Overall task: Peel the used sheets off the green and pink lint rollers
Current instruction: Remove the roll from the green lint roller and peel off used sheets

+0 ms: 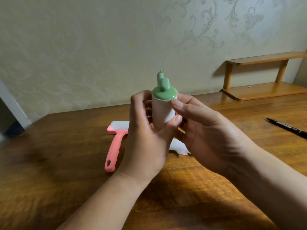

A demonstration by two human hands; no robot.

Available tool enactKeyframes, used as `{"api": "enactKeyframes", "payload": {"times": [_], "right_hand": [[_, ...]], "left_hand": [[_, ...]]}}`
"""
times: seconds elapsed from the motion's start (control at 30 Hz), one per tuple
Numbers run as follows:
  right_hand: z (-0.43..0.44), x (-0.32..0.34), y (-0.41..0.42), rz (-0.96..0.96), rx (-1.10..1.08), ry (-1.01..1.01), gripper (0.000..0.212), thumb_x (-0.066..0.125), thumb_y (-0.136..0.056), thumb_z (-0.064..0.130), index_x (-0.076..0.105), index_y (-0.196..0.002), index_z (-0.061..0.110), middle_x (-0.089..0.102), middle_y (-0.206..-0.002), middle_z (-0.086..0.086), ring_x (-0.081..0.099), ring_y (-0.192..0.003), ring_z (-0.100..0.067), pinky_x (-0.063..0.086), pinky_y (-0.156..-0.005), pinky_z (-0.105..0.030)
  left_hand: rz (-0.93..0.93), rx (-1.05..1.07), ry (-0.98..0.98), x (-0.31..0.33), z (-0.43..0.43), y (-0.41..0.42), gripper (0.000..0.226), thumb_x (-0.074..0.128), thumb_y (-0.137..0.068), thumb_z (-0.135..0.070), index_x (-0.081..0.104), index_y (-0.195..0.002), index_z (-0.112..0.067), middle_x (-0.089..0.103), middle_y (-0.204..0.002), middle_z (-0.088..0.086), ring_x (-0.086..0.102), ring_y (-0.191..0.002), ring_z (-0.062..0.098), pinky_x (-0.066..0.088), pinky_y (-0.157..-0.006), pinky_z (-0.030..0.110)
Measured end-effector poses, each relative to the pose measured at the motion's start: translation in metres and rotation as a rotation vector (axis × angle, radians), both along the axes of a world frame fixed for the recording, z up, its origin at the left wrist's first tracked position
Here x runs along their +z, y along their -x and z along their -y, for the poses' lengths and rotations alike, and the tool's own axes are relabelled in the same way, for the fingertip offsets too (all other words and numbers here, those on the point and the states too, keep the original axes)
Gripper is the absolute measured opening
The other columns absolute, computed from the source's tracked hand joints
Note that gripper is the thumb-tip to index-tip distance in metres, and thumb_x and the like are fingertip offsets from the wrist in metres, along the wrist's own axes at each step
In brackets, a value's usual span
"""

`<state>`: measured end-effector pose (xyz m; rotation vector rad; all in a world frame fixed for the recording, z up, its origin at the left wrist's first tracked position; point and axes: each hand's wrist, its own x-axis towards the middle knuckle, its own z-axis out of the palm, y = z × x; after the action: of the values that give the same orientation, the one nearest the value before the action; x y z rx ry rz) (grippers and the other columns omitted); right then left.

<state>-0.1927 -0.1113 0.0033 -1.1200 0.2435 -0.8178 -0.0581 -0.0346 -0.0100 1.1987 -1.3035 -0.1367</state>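
The green lint roller (163,103) is held upright above the table, its green cap and small handle pointing up and its white sheet roll facing me. My left hand (146,138) wraps around the roll from the left, thumb pressed on its lower front. My right hand (204,130) holds it from the right, with the thumb tip at the roll's top edge just under the cap. The pink lint roller (116,145) lies flat on the table behind my left hand, handle toward me. A white piece of sheet (178,146) lies on the table under my hands.
A black pen (287,127) lies on the wooden table (66,171) at the right. A small wooden two-tier shelf (264,77) stands at the back right against the patterned wall.
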Motion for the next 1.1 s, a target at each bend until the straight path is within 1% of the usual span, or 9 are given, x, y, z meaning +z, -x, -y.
{"api": "enactKeyframes", "payload": {"times": [0.13, 0.27, 0.37, 0.43, 0.57, 0.63, 0.7, 0.87, 1.1], "right_hand": [[0.000, 0.000, 0.001, 0.010, 0.005, -0.015, 0.058, 0.076, -0.087, 0.020, 0.067, -0.143, 0.008, 0.074, -0.139, -0.018, 0.066, -0.115, -0.026, 0.046, -0.114, -0.046], [-0.004, -0.002, -0.002, 0.000, -0.050, 0.013, 0.053, 0.071, -0.087, 0.005, 0.066, -0.139, 0.012, 0.073, -0.136, -0.025, 0.073, -0.104, -0.021, 0.054, -0.097, -0.038], [-0.004, 0.000, -0.002, -0.021, -0.061, 0.066, 0.050, 0.075, -0.089, 0.008, 0.067, -0.139, 0.012, 0.069, -0.136, -0.029, 0.075, -0.104, -0.022, 0.054, -0.097, -0.038], [-0.005, 0.002, -0.002, -0.089, -0.151, 0.174, 0.040, 0.077, -0.095, 0.014, 0.070, -0.134, 0.013, 0.070, -0.130, -0.030, 0.077, -0.104, -0.025, 0.057, -0.093, -0.038], [-0.008, 0.000, 0.001, -0.257, -0.660, 0.604, 0.021, 0.080, -0.097, 0.025, 0.070, -0.116, 0.027, 0.076, -0.097, -0.002, 0.076, -0.090, -0.010, 0.060, -0.078, -0.025], [-0.011, 0.000, 0.003, -0.229, -0.758, 0.754, 0.015, 0.080, -0.098, 0.022, 0.071, -0.109, 0.027, 0.076, -0.094, 0.008, 0.076, -0.092, -0.009, 0.059, -0.076, -0.019], [-0.012, 0.001, 0.003, -0.216, -0.809, 0.850, 0.012, 0.079, -0.099, 0.018, 0.074, -0.106, 0.025, 0.077, -0.093, 0.017, 0.076, -0.092, -0.003, 0.057, -0.075, -0.012], [-0.011, 0.002, 0.003, -0.270, -0.916, 0.914, 0.009, 0.081, -0.098, 0.016, 0.077, -0.102, 0.023, 0.073, -0.090, 0.026, 0.074, -0.086, 0.005, 0.052, -0.072, -0.006], [-0.007, 0.000, 0.003, -0.310, -0.943, 0.863, 0.007, 0.082, -0.097, 0.020, 0.076, -0.100, 0.024, 0.073, -0.084, 0.024, 0.074, -0.085, 0.006, 0.055, -0.070, -0.010]], "left_hand": [[0.014, -0.006, 0.012, -0.001, 0.002, 0.000, 0.058, 0.084, -0.101, -0.016, 0.043, -0.137, -0.036, 0.065, -0.135, 0.004, 0.071, -0.123, 0.020, 0.063, -0.097, 0.044], [0.003, -0.037, 0.049, 0.000, 0.004, 0.002, 0.059, 0.084, -0.099, -0.010, 0.044, -0.132, -0.040, 0.065, -0.131, 0.001, 0.073, -0.116, 0.016, 0.064, -0.092, 0.033], [-0.027, -0.023, 0.045, -0.001, 0.006, 0.001, 0.057, 0.084, -0.099, -0.011, 0.045, -0.131, -0.039, 0.068, -0.126, -0.004, 0.075, -0.111, 0.013, 0.065, -0.087, 0.031], [-0.057, -0.019, 0.022, -0.001, 0.006, 0.000, 0.053, 0.084, -0.099, -0.014, 0.047, -0.129, -0.039, 0.070, -0.120, -0.010, 0.075, -0.108, 0.009, 0.067, -0.085, 0.033], [-0.075, 0.036, -0.021, 0.000, 0.004, -0.001, 0.044, 0.085, -0.100, -0.039, 0.049, -0.125, -0.036, 0.070, -0.114, -0.004, 0.078, -0.095, 0.021, 0.065, -0.073, 0.035], [-0.048, 0.080, -0.007, 0.001, 0.004, -0.002, 0.046, 0.086, -0.097, -0.044, 0.050, -0.124, -0.035, 0.069, -0.115, 0.002, 0.075, -0.094, 0.022, 0.062, -0.070, 0.030], [-0.012, 0.109, 0.010, 0.000, 0.005, -0.005, 0.047, 0.088, -0.097, -0.036, 0.050, -0.125, -0.034, 0.066, -0.116, 0.006, 0.072, -0.094, 0.023, 0.058, -0.069, 0.027], [0.103, 0.146, 0.037, -0.006, 0.008, -0.010, 0.054, 0.088, -0.097, -0.021, 0.050, -0.135, -0.026, 0.058, -0.121, 0.012, 0.067, -0.100, 0.028, 0.054, -0.073, 0.027], [0.168, 0.219, 0.084, -0.010, 0.010, -0.012, 0.058, 0.091, -0.094, -0.022, 0.050, -0.133, -0.031, 0.057, -0.120, 0.005, 0.065, -0.103, 0.022, 0.049, -0.073, 0.013]]}}
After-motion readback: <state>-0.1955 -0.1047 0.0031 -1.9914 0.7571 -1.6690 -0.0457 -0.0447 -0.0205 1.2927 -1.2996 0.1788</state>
